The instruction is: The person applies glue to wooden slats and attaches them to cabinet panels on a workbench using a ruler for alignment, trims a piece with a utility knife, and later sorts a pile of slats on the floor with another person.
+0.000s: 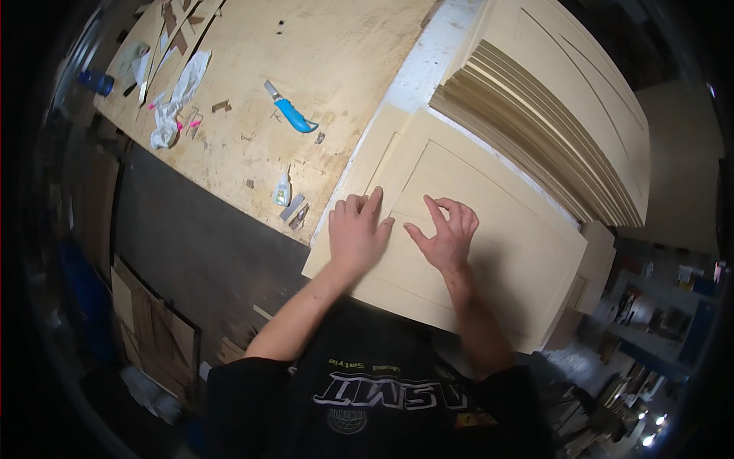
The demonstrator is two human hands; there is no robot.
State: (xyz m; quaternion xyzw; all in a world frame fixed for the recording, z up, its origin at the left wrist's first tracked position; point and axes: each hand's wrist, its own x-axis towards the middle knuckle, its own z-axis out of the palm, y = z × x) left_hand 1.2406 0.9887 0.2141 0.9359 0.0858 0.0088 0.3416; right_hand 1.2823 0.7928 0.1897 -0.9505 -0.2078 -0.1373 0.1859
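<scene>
A pale wooden panel (478, 200) with grooved rectangular outlines lies in front of me. My left hand (358, 236) rests on its left part, index finger stretched along the surface and thumb out to the side. Over the same panel is my right hand (447, 236), its thumb and index finger apart and nothing visible between them. Whether the right fingertips touch the panel I cannot tell. A small white bottle (282, 189) and some small grey-brown offcuts (293, 211) lie on the bench just left of my left hand.
Beyond the panel rises a stack of similar boards (535, 126). On the wooden bench (237, 46) lie a blue-handled knife (292, 113), crumpled white plastic (180, 103) and thin wood strips (164, 57). More boards (157, 325) lean below, at the left.
</scene>
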